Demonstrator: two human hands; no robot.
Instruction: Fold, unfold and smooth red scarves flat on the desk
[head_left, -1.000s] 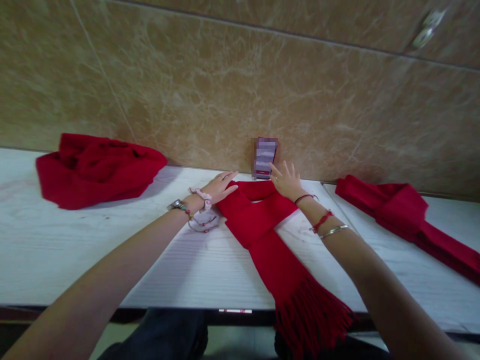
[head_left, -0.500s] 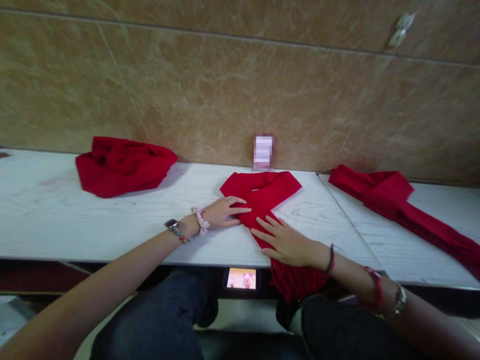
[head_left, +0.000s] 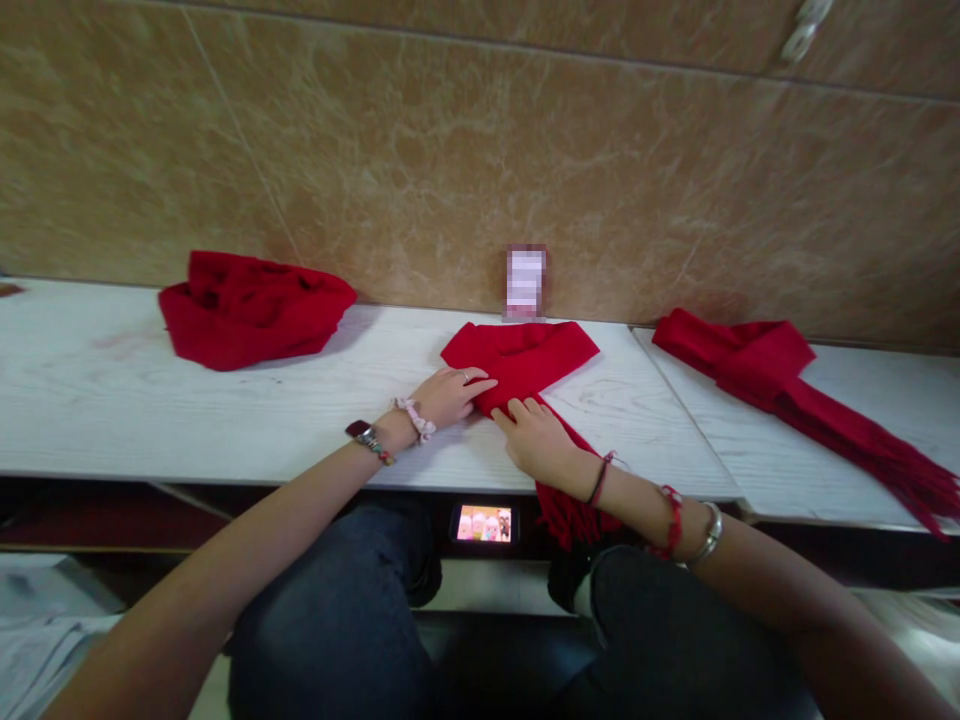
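A red scarf [head_left: 525, 368] lies on the white wood-grain tabletop, looped at the far end with its strips crossing. Its fringed tail [head_left: 574, 515] hangs over the front edge, partly behind my right forearm. From the left, my left hand [head_left: 448, 396] holds the scarf's side near the crossing, its fingers bent on the cloth. My right hand [head_left: 538, 440] has its fingers curled over the cloth just below the crossing, gripping it. The fingertips of both hands are close together, and part of the scarf is hidden under them.
A bunched red cloth [head_left: 255, 315] sits at the left against the tiled wall [head_left: 420, 170]. Another red scarf [head_left: 772, 375], folded with a fringed end, lies to the right past a table seam. A lit phone [head_left: 484, 523] rests below the front edge, above my knees. A blurred card-like object [head_left: 525, 282] stands at the wall.
My right hand's fingers, spread flat on the scarf before, have curled onto the cloth and moved up slightly. My left fingers have bent more. The view has tilted down a little.
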